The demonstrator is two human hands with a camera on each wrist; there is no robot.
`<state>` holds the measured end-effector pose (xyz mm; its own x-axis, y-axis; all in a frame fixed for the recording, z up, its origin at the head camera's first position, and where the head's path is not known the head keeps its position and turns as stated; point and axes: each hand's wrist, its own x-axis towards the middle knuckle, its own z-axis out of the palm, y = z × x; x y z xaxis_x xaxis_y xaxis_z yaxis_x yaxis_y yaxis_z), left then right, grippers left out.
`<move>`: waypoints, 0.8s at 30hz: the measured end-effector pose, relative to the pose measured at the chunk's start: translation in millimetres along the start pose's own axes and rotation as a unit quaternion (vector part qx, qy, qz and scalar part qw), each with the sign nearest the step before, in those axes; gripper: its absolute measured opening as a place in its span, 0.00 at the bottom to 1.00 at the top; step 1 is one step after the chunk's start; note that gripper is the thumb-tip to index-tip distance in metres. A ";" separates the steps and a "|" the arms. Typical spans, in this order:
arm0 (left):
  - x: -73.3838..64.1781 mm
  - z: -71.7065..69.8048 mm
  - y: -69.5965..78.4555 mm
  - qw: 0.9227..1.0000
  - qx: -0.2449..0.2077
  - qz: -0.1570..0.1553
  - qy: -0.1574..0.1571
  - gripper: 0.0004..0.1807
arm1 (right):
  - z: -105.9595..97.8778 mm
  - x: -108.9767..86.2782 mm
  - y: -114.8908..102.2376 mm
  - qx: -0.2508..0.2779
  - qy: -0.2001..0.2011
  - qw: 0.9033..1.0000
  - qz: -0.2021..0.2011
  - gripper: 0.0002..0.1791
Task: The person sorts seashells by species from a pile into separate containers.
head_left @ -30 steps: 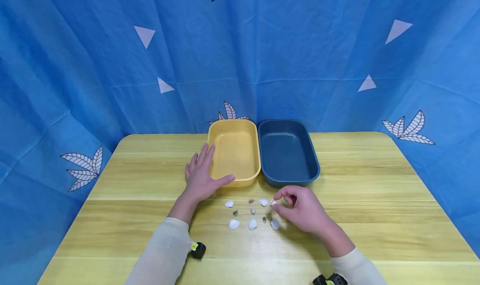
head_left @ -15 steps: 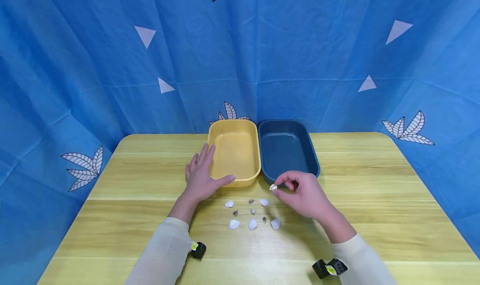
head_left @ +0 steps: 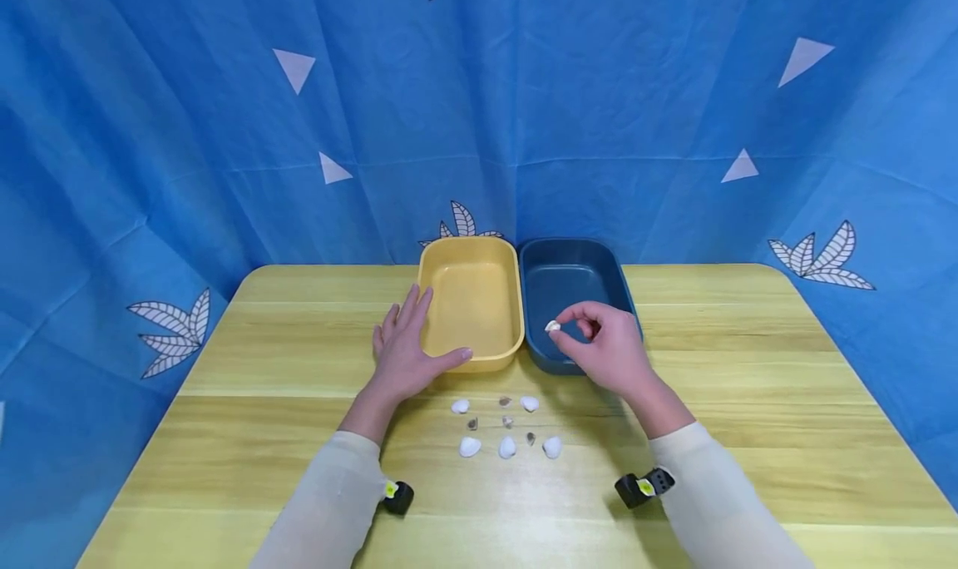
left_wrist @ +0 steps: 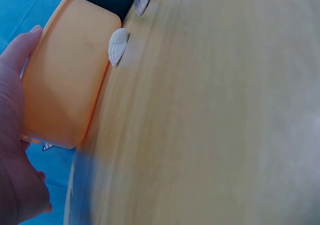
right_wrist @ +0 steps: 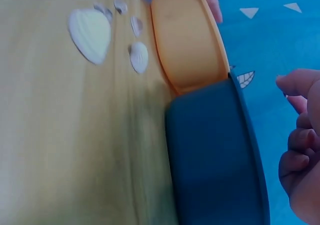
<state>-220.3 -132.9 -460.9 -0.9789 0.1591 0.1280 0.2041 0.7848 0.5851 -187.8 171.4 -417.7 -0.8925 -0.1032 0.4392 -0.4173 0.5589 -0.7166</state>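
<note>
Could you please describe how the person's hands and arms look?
The left hand and right hand wear no gloves. The left sleeve and right sleeve are light, off-white, and end before the wrists. A black device with a yellow-green mark sits near each sleeve's end.

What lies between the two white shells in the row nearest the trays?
One small brownish shell, closer to the right white shell, as the head view shows.
</note>
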 end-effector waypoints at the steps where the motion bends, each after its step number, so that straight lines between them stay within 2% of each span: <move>1: -0.1 0.1 0.1 1.000 0.000 -0.001 -0.001 0.64 | 0.4 2.9 1.6 -0.002 0.003 1.000 0.005 0.07; 15: 2.6 -0.9 0.9 1.000 0.003 0.002 0.006 0.63 | 5.4 46.9 20.1 0.009 0.018 0.997 0.080 0.10; 24: 0.2 -0.7 -0.3 1.000 0.005 0.000 0.005 0.64 | 15.1 59.8 29.2 0.026 0.042 0.993 0.105 0.11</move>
<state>-220.5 -133.5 -460.4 -0.9787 0.1537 0.1360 0.2043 0.7912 0.5764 -256.0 169.1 -420.5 -0.9440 0.0823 0.3194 -0.2333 0.5180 -0.8229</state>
